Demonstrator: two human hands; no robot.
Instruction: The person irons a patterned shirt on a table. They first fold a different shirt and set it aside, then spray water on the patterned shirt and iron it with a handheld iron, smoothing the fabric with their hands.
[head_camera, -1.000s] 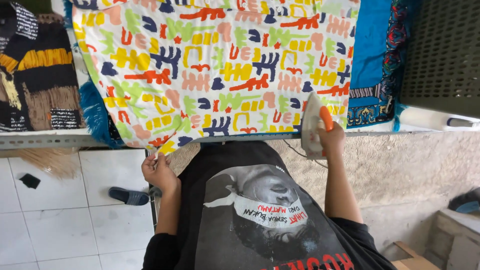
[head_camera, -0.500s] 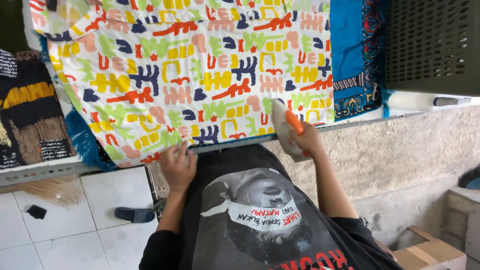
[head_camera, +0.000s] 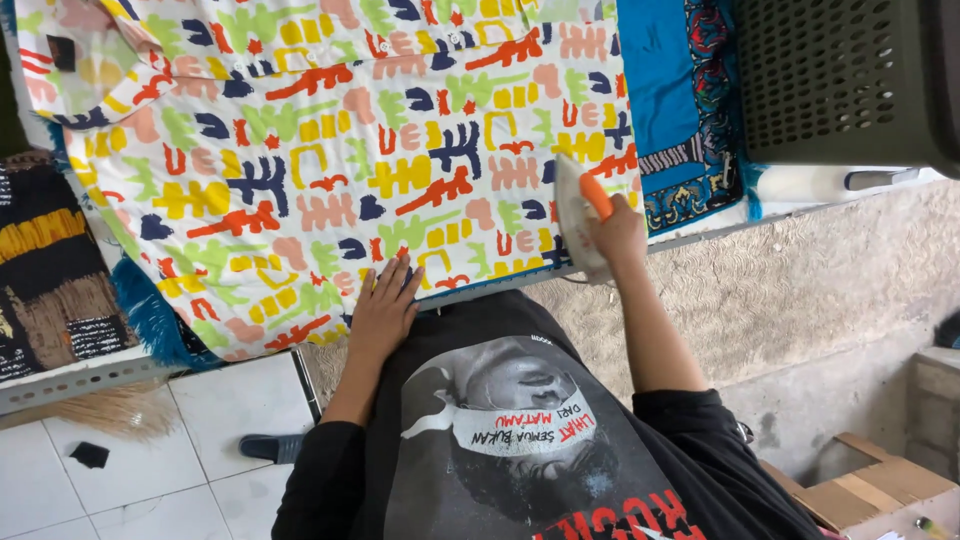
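Observation:
A white shirt printed with many coloured shapes lies spread flat on a blue patterned cloth over the table. My left hand presses flat on the shirt's near hem, fingers spread. My right hand grips the orange handle of a pale clothes iron, which stands on the shirt's near right corner at the table edge.
A dark perforated plastic basket stands at the back right. A black, yellow and brown woven cloth lies at the left. Below are white floor tiles, a dark slipper, a rough concrete wall and a cardboard box.
My left hand has gone from holding the shirt's hem up to pressing flat on it. The iron in my right hand has shifted left onto the shirt's corner.

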